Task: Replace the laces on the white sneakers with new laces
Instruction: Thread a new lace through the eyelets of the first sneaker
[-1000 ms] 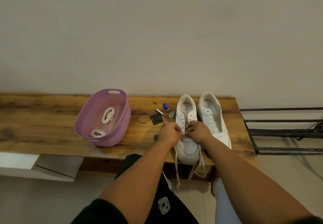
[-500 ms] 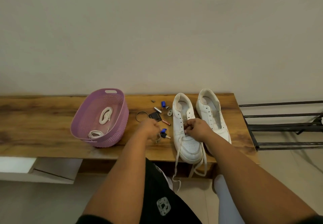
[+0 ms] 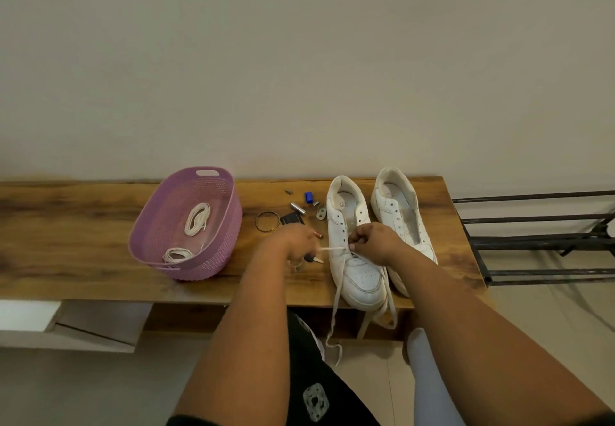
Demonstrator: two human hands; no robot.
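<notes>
A lace [image 3: 332,250] is pinched taut by the left hand [image 3: 296,242] (fingers curled); the left sneaker [image 3: 352,246] is gripped by the right hand [image 3: 374,242], fingers curled at its eyelets.

Single head view, yours: looks forward and down from above your forearms, faces plain wall [image 3: 299,59] behind wooden bench [image 3: 66,226]. Wide angle bends bench edge. Bench at arm's reach; floor and your lap fill bottom. No second view to overlap.
</notes>
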